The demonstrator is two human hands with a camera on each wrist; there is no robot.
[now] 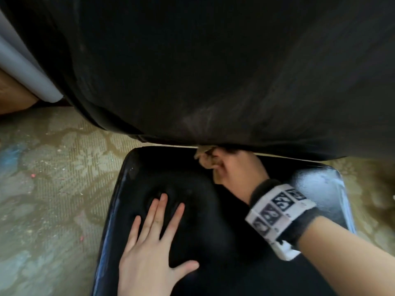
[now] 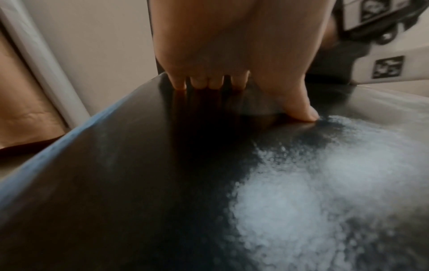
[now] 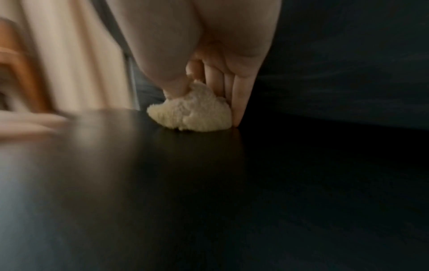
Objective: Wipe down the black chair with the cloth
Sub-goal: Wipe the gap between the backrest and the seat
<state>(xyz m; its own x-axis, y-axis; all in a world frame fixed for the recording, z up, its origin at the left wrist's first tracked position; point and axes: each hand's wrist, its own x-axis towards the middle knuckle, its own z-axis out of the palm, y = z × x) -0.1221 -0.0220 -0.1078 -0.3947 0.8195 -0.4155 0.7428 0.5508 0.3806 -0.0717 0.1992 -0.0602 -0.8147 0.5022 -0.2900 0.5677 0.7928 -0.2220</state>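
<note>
While wiping along the seam where seat (image 1: 188, 263) meets backrest (image 1: 213, 71) of the black chair, note right hand (image 1: 237, 169) clenched on the bunched cloth (image 3: 195, 113), pressed to the seat just ahead of the wrist, probably to reach dust caught in the seam. Left hand (image 1: 154, 242) released, fingers (image 2: 178, 82) flat on the seat beside it, likely steadying the chair against the wiping force. Carpet (image 1: 53, 178) to the left.
</note>
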